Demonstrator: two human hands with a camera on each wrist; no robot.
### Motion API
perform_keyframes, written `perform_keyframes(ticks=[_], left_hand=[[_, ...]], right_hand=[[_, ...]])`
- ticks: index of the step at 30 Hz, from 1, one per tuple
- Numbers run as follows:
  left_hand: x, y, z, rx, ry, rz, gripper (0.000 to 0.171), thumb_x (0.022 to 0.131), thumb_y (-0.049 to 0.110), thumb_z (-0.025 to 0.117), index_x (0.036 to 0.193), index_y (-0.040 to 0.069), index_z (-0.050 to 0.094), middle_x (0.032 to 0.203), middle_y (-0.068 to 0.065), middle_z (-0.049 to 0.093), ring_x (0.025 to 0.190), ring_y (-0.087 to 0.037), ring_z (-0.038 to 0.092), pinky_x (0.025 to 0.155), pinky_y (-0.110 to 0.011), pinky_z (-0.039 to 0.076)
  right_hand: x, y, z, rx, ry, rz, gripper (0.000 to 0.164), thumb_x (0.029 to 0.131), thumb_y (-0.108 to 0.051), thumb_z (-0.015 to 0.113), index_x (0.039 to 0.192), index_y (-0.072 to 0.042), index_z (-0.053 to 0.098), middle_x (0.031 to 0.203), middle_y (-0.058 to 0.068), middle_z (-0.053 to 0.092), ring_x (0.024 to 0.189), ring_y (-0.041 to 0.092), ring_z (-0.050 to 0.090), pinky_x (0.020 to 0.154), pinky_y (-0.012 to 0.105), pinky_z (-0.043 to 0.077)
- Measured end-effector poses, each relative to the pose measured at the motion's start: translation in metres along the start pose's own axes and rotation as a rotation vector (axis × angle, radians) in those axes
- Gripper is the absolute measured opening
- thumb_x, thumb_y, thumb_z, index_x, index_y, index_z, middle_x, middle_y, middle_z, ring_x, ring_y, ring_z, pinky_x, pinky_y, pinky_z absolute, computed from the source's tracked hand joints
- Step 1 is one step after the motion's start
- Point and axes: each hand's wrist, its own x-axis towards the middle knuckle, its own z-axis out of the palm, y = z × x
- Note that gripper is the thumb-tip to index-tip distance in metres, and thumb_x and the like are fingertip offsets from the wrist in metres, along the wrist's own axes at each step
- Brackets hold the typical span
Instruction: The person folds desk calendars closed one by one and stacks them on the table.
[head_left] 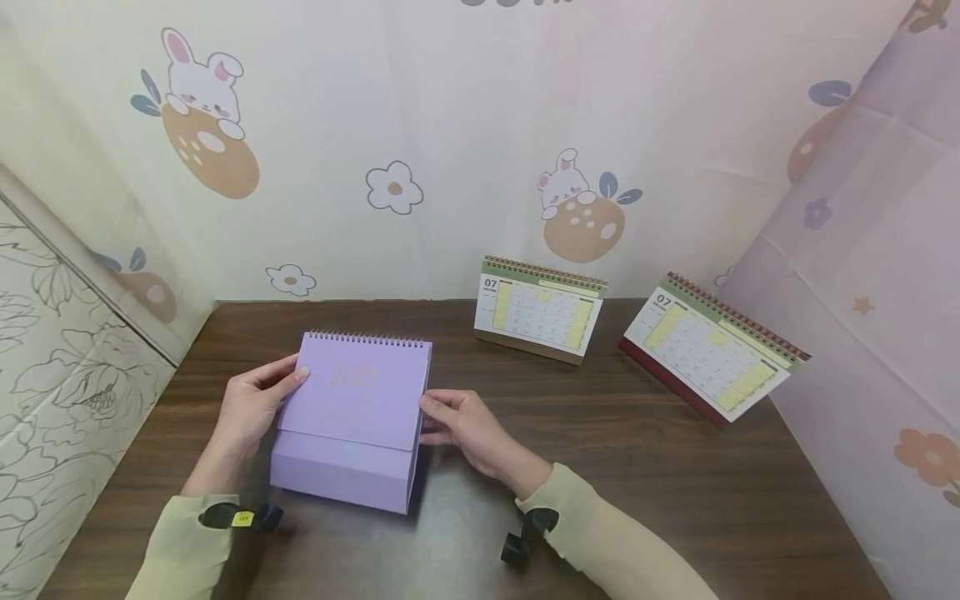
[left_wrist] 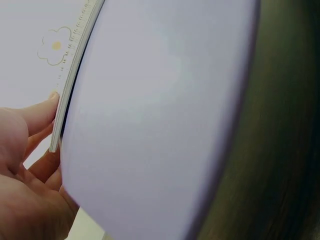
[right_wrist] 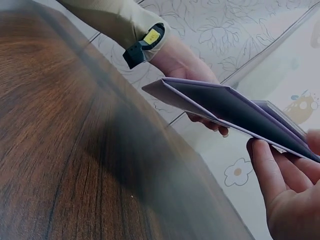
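A purple spiral-bound desk calendar (head_left: pixel 348 408) with faint gold lettering on its cover is held between both hands at the left of the table. My left hand (head_left: pixel 253 400) grips its left edge, thumb on the cover and the other fingers behind. At the right edge, my right hand (head_left: pixel 474 427) pinches it with the thumb near the front. Seen side-on in the right wrist view, the folded stand of the calendar (right_wrist: pixel 200 97) spreads apart, with right-hand fingers (right_wrist: pixel 267 167) against its underside. In the left wrist view, its smooth purple base (left_wrist: pixel 150 125) fills the middle, beside the pages.
Two more desk calendars stand at the back right: one with a brown base (head_left: pixel 536 312), another angled with a red base (head_left: pixel 712 350). Behind the dark wooden table (head_left: pixel 637 492) hangs a patterned curtain (head_left: pixel 465 108), which also runs along the right side.
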Motion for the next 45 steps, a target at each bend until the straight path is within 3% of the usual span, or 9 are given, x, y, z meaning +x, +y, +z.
perform_keyframes(ticks=[14, 22, 31, 45], left_hand=[[0.0, -0.003, 0.004, 0.005, 0.016, 0.015, 0.056, 0.087, 0.037, 0.078, 0.13, 0.004, 0.065, 0.098, 0.01, 0.068, 0.085, -0.009, 0.061, 0.071, -0.019, 0.054], [0.001, -0.007, 0.006, 0.063, 0.006, 0.029, 0.053, 0.088, 0.04, 0.076, 0.129, 0.008, 0.066, 0.097, 0.0, 0.067, 0.082, -0.015, 0.059, 0.065, -0.022, 0.053], [0.003, -0.015, 0.008, 0.117, -0.06, 0.046, 0.053, 0.091, 0.041, 0.072, 0.132, 0.009, 0.061, 0.104, -0.012, 0.066, 0.083, -0.017, 0.063, 0.066, -0.026, 0.053], [0.0, -0.022, 0.01, 0.135, -0.186, -0.034, 0.052, 0.098, 0.033, 0.065, 0.14, 0.006, 0.052, 0.121, -0.019, 0.058, 0.099, -0.026, 0.058, 0.076, -0.032, 0.055]], right_hand=[[-0.001, 0.002, 0.001, -0.023, 0.031, -0.025, 0.039, 0.089, 0.001, 0.069, 0.126, 0.013, 0.06, 0.107, 0.02, 0.071, 0.088, 0.017, 0.07, 0.079, 0.04, 0.058], [0.0, 0.006, 0.001, -0.05, 0.077, -0.018, 0.036, 0.09, 0.003, 0.069, 0.123, 0.013, 0.061, 0.108, 0.022, 0.071, 0.089, 0.017, 0.07, 0.079, 0.038, 0.058], [0.001, 0.007, -0.001, -0.116, 0.127, 0.002, 0.034, 0.094, -0.002, 0.066, 0.125, 0.011, 0.061, 0.108, 0.02, 0.072, 0.092, 0.022, 0.071, 0.079, 0.038, 0.058], [0.006, 0.012, -0.007, -0.175, 0.189, 0.074, 0.044, 0.096, -0.005, 0.065, 0.134, 0.013, 0.052, 0.108, 0.019, 0.071, 0.098, 0.027, 0.07, 0.08, 0.036, 0.057]])
